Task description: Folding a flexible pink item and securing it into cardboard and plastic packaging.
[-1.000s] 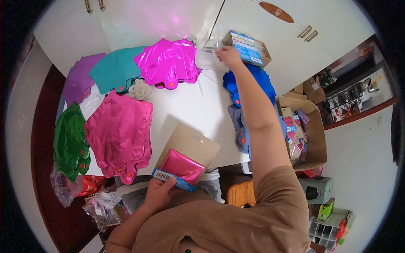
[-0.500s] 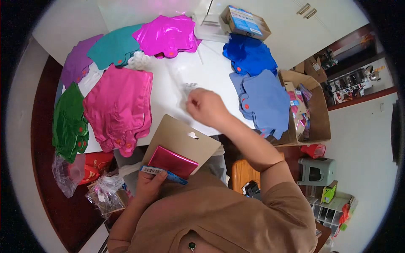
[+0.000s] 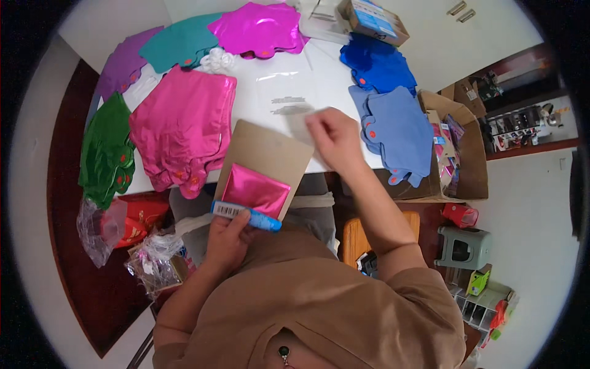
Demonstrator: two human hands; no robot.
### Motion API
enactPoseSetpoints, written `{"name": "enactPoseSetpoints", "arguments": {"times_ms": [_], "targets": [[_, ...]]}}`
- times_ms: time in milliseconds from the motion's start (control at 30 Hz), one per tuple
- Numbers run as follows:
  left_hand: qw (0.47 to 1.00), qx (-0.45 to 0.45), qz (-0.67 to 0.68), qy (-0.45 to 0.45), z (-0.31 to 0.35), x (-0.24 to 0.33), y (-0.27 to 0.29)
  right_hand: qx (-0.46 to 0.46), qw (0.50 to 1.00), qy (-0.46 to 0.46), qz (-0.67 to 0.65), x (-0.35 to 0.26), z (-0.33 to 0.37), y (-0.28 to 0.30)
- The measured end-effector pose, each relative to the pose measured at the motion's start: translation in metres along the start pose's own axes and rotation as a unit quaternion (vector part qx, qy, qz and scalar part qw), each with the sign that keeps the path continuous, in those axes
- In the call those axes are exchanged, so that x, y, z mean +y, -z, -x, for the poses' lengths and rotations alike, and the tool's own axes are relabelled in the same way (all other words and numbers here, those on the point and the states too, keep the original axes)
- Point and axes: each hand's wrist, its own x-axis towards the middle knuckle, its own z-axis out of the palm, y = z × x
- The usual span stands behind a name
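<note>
Down near the body, the left hand [image 3: 228, 237] grips the lower edge of a brown cardboard sheet [image 3: 270, 150], fingers closed around it together with a folded pink foil piece [image 3: 255, 190] and a blue strip with a barcode label [image 3: 246, 213] that lie across the card's near end. The card leans from the lap up over the edge of the white surface [image 3: 276, 80].

The right hand [image 3: 335, 138] hovers just beyond the card's far right corner, fingers pinched on a thin clear film [image 3: 301, 123] (blurred, so the exact grip is hard to read). Just ahead of that hand, more clear plastic wrap [image 3: 286, 98] lies flat on the surface.

Left of the card, and beyond the left hand, a stack of pink foil balloons [image 3: 181, 126] spreads out, with a green foil balloon [image 3: 107, 147] further left at the surface's edge. Beyond both hands sit purple [image 3: 123, 61], teal [image 3: 181, 40] and magenta [image 3: 258, 27] foil balloons. Right of the right hand are 2 blue balloon piles, a dark one [image 3: 375, 61] and a paler one [image 3: 399, 129], beside an open cardboard box [image 3: 470, 160]. A small box [image 3: 372, 18] rests at the far side.
</note>
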Motion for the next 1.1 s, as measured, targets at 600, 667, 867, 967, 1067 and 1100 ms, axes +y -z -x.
{"name": "enactPoseSetpoints", "arguments": {"times_ms": [600, 667, 867, 967, 1067, 1100], "targets": [[0.998, 0.026, -0.051, 0.027, -0.027, -0.032, -0.020, -0.084, 0.796, -0.314, -0.510, -0.010, 0.131, -0.066], [0.997, 0.030, -0.058, 0.033, -0.026, -0.031, -0.020, -0.084, 0.793, -0.315, -0.514, -0.009, 0.131, -0.068], [0.995, 0.035, -0.021, 0.089, -0.032, -0.017, -0.013, -0.087, 0.785, -0.362, -0.495, -0.010, 0.129, -0.056], [0.994, 0.026, -0.062, 0.089, -0.031, -0.004, -0.014, -0.097, 0.785, -0.370, -0.486, -0.003, 0.131, -0.047], [0.992, 0.000, -0.109, 0.059, -0.032, -0.010, -0.011, -0.122, 0.795, -0.358, -0.474, 0.005, 0.133, -0.040], [0.991, -0.011, -0.121, 0.046, -0.032, -0.012, -0.010, -0.125, 0.798, -0.360, -0.467, 0.003, 0.132, -0.037]]}}
